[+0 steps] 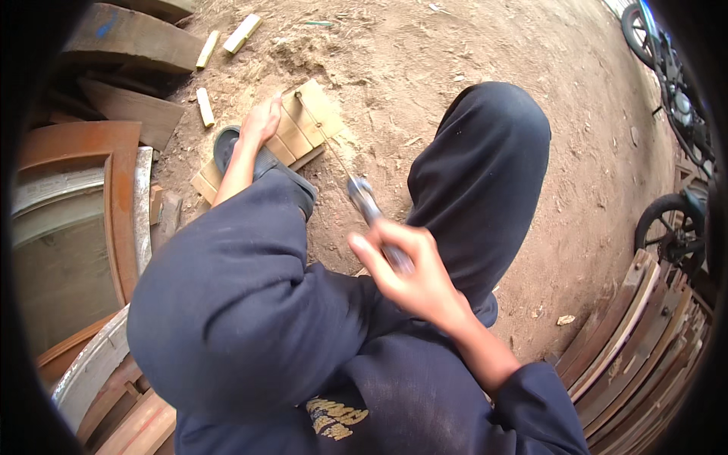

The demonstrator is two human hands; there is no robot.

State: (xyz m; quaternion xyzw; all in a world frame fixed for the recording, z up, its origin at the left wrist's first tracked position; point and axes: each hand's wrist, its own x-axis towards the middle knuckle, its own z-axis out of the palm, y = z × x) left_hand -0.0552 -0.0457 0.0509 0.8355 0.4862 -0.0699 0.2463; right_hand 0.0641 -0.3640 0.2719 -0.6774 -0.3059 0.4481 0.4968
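Note:
A light wooden board with crosswise lines lies slanted on the dirt, over another small piece of wood. My left hand grips its far left edge, beside my dark shoe, which presses on the board. My right hand is closed around the grip of a hand tool, between my knees. The tool is smeared by motion, so its exact kind is unclear. A long thin shaft or blade seems to run from it to the board's far end, near two small dark spots.
Several small wood offcuts lie beyond the board. At the left stand a brown wooden frame with a pane and curved timbers. Stacked slats are at the lower right, below parked motorbikes. My bent legs flank the work.

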